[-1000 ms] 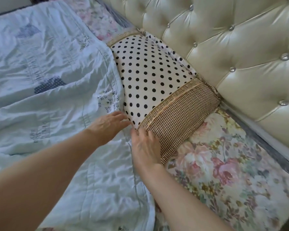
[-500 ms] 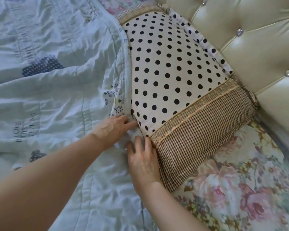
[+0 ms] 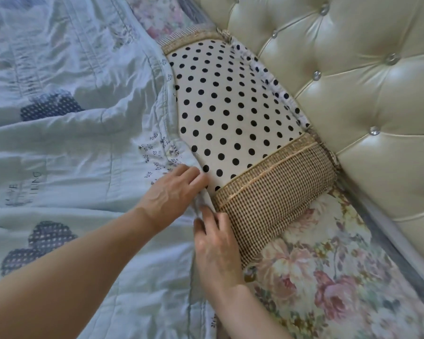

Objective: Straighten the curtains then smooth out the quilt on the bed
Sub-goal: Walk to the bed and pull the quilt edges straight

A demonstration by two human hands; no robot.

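A pale blue quilt with dark dotted patches lies wrinkled across the left of the bed. Its top edge runs along a polka-dot pillow with checked ends. My left hand lies on the quilt's edge, its fingertips at the seam where the quilt meets the pillow. My right hand rests flat just below it, fingers straight, pressing the quilt edge against the pillow's checked end. A small fold of quilt stands up between the two hands. No curtains are in view.
A cream tufted headboard with shiny buttons fills the upper right. A floral bedsheet shows at the lower right beside the pillow, and again at the top beyond it.
The view has shifted a little, with more headboard showing. Both hands stay at the quilt edge by the pillow, and my left fingers have slid slightly further onto the seam.
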